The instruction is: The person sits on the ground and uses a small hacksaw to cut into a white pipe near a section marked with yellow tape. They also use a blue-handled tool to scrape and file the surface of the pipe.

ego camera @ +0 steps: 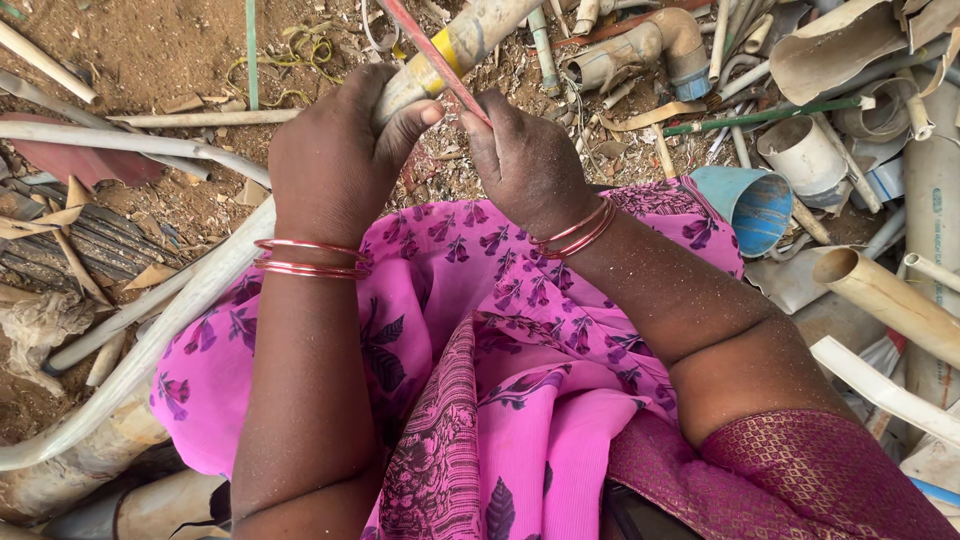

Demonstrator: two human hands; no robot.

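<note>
The left hand [335, 150] grips a dirty pipe [460, 45] cut off above; the right hand [525, 160] pinches a red blade [435, 60].

A dirty cream plastic pipe [470, 45] with a yellow band slants from the top centre down toward the lap, its lower end wrapped in the left hand [335, 150]. A thin, flat red blade [432, 55] crosses it at a slant just past the yellow band, its lower end pinched in the right hand [525, 160].
</note>
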